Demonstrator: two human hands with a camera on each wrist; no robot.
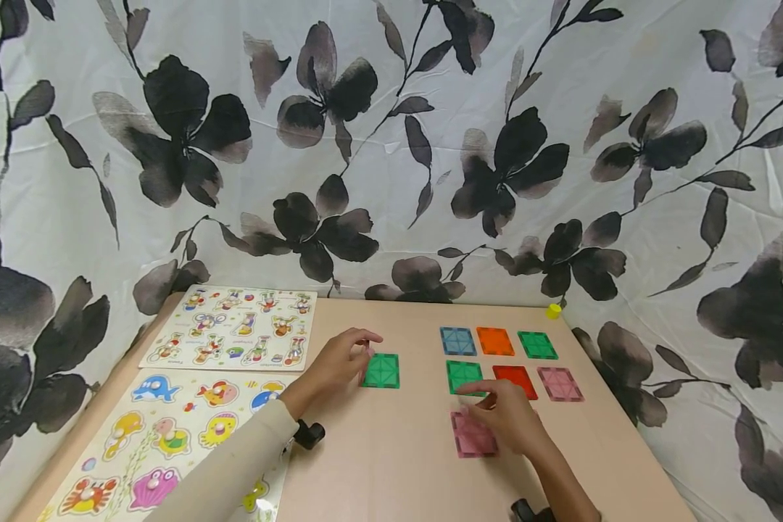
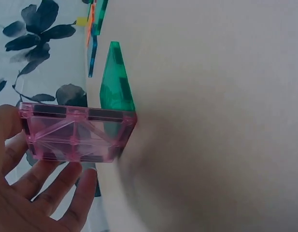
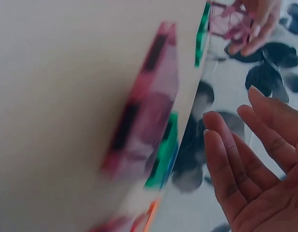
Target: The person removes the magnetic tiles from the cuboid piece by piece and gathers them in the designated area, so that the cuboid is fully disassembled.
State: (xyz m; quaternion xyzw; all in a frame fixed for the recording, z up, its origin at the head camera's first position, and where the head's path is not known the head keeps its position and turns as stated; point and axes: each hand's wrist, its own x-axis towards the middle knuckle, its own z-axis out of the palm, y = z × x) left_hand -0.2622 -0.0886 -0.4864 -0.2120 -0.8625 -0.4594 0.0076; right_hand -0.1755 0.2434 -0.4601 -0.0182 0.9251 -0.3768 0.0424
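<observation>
My left hand (image 1: 331,365) pinches a pink translucent magnetic tile (image 2: 74,133) by its upper edge. That tile stands upright along the left side of a green magnetic tile (image 1: 381,371) lying flat on the table; in the left wrist view their edges appear to touch. My right hand (image 1: 505,420) hovers above another pink magnetic tile (image 1: 475,441), its fingers (image 3: 219,162) loosely bent and apart from the tile. The hand hides part of that tile in the head view.
Behind it lie flat tiles: green (image 1: 463,373), red (image 1: 515,378), pink (image 1: 560,384), blue (image 1: 458,341), orange (image 1: 494,341) and another green (image 1: 537,345). A yellow piece (image 1: 553,311) sits at the far edge. Two picture boards (image 1: 235,367) cover the table's left side.
</observation>
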